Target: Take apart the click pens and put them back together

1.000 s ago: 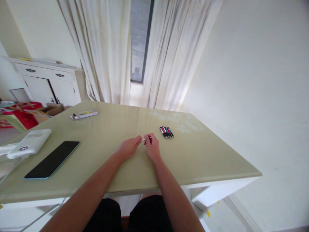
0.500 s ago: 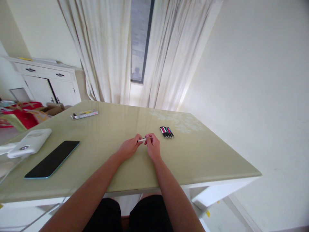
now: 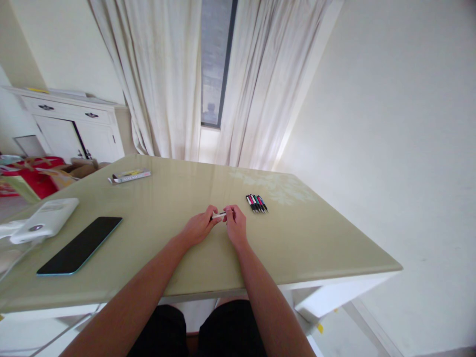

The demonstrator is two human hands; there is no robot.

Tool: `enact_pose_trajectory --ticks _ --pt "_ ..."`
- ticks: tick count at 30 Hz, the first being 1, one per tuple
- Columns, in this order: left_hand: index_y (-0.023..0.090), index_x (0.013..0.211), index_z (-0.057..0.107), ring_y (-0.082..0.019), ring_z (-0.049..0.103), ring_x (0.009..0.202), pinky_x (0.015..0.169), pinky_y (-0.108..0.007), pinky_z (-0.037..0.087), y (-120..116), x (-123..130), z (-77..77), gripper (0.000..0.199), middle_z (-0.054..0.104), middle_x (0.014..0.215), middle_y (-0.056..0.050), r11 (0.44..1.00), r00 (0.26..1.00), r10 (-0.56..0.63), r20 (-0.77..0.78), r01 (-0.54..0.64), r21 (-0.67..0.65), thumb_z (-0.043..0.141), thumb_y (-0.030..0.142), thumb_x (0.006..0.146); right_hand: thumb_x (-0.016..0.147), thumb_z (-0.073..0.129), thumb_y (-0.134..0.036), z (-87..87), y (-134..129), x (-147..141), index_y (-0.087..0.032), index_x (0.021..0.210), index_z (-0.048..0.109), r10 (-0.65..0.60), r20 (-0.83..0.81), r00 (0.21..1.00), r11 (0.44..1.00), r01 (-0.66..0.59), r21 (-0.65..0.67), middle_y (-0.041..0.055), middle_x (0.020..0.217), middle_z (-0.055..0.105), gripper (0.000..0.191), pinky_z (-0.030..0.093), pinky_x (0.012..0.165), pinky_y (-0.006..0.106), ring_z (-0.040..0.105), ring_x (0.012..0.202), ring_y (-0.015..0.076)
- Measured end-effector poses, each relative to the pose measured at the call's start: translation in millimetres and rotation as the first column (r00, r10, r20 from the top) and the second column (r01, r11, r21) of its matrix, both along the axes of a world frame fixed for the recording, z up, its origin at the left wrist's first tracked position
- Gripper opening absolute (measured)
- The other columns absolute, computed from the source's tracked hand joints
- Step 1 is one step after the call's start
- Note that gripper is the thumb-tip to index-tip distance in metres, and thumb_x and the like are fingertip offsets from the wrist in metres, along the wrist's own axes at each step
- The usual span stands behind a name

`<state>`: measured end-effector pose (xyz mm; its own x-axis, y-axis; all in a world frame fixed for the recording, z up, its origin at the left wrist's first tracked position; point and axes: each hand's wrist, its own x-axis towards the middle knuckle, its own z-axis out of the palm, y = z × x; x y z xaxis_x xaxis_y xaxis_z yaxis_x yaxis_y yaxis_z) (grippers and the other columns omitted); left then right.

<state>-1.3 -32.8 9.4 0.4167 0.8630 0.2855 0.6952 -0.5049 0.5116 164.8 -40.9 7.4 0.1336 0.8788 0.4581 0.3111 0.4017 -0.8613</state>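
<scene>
Between my two hands, above the table's middle, is a white pen [image 3: 218, 215] with a dark end, lying roughly level. My left hand [image 3: 200, 225] is closed on its left end with thumb and fingers. At its right end, the fingers of my right hand [image 3: 235, 223] pinch the pen and hide that part. Just right of my right hand, a row of several pens [image 3: 256, 203] lies side by side on the green tabletop [image 3: 316, 233]. Their barrels show white, pink, green and blue, with black grips.
A black-screened phone [image 3: 81, 246] lies at the left, beside a white device [image 3: 48, 220] with a cable. Farther back is a clear-and-white package [image 3: 129, 176]. Curtains [image 3: 167, 89] hang behind the table, a wall [image 3: 390, 124] stands at the right, and a cabinet [image 3: 70, 129] at the back left.
Only small finger motion shows: my left fingers have shifted slightly on the pen, and a little more of its dark left end is visible. The row of pens has stayed put.
</scene>
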Motion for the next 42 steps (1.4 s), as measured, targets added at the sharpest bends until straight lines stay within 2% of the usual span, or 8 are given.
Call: enact_pose_trajectory --ticks 10,14,18,23,27,33,38,42 --pt "0.025 0.115 0.045 -0.025 0.067 0.078 0.068 -0.030 0.041 -2 0 2.9 0.028 0.069 0.086 -0.004 1.000 1.000 0.014 0.004 -0.014 -0.007 0.030 0.046 0.105 0.101 0.044 -0.045 0.7 0 0 -0.021 0.092 0.065 -0.030 -0.003 1.000 1.000 0.030 0.005 -0.0026 0.064 0.062 0.033 0.039 0.056 0.025 0.052 0.055 0.0143" --pt "0.026 0.106 0.048 -0.024 0.066 0.079 0.068 -0.030 0.040 -2 0 2.6 0.032 0.068 0.086 -0.004 1.000 0.999 -0.027 -0.020 0.028 0.001 0.021 0.044 0.107 0.101 0.043 -0.045 0.1 1 1 -0.021 0.092 0.065 -0.038 -0.012 0.999 0.999 0.038 -0.002 -0.0025 0.063 0.061 0.033 0.038 0.055 0.025 0.052 0.054 0.0144" --pt "0.024 0.112 0.045 -0.025 0.066 0.075 0.066 -0.030 0.039 -3 1 2.4 0.027 0.067 0.084 -0.004 1.000 1.000 0.011 0.008 -0.011 -0.011 0.030 0.046 0.105 0.101 0.042 -0.046 -0.2 1 1 -0.022 0.092 0.065 -0.046 -0.007 0.999 0.999 0.046 0.003 -0.0022 0.064 0.061 0.034 0.039 0.056 0.025 0.052 0.055 0.0147" --pt "0.025 0.107 0.046 -0.025 0.065 0.072 0.064 -0.030 0.038 -1 0 -0.7 0.033 0.064 0.078 -0.003 1.000 1.000 0.006 -0.006 -0.007 -0.015 0.020 0.046 0.107 0.102 0.042 -0.045 1.3 1 1 -0.022 0.090 0.064 -0.062 -0.006 0.998 0.998 0.062 0.005 -0.0024 0.064 0.061 0.034 0.039 0.057 0.025 0.052 0.055 0.0146" --pt "0.025 0.113 0.044 -0.026 0.066 0.077 0.066 -0.031 0.039 2 -1 -3.7 0.029 0.067 0.085 -0.004 1.000 1.000 0.005 0.030 -0.005 -0.006 0.030 0.048 0.105 0.102 0.042 -0.045 1.9 1 1 -0.022 0.089 0.064 -0.076 -0.006 0.997 0.997 0.076 0.004 -0.0021 0.064 0.062 0.033 0.039 0.057 0.026 0.053 0.056 0.0150" --pt "0.025 0.105 0.049 -0.025 0.063 0.072 0.065 -0.031 0.038 1 -2 -3.2 0.035 0.065 0.079 -0.003 1.000 1.000 0.002 0.014 -0.002 0.013 0.020 0.045 0.107 0.100 0.044 -0.046 1.0 0 1 -0.022 0.090 0.064 -0.073 0.003 0.997 0.997 0.073 0.010 -0.0022 0.065 0.062 0.033 0.038 0.057 0.026 0.052 0.056 0.0146" --pt "0.022 0.111 0.052 -0.020 0.060 0.070 0.066 -0.030 0.041 3 -3 -2.5 0.031 0.062 0.078 0.000 1.000 0.977 -0.012 0.211 0.007 0.026 0.032 0.045 0.105 0.098 0.047 -0.047 -0.1 4 3 -0.021 0.091 0.063 -0.062 -0.088 0.994 0.998 0.063 0.011 -0.0013 0.068 0.065 0.032 0.041 0.058 0.025 0.054 0.058 0.0146" --pt "0.020 0.096 0.063 -0.018 0.058 0.069 0.066 -0.029 0.043 11 -8 -1.3 0.032 0.064 0.075 -0.001 1.000 0.926 0.012 0.377 -0.018 0.012 0.043 0.044 0.100 0.095 0.050 -0.050 -2.3 13 8 -0.019 0.089 0.062 -0.158 -0.226 0.961 0.987 0.159 -0.015 0.0003 0.069 0.065 0.034 0.044 0.059 0.026 0.056 0.060 0.0153"
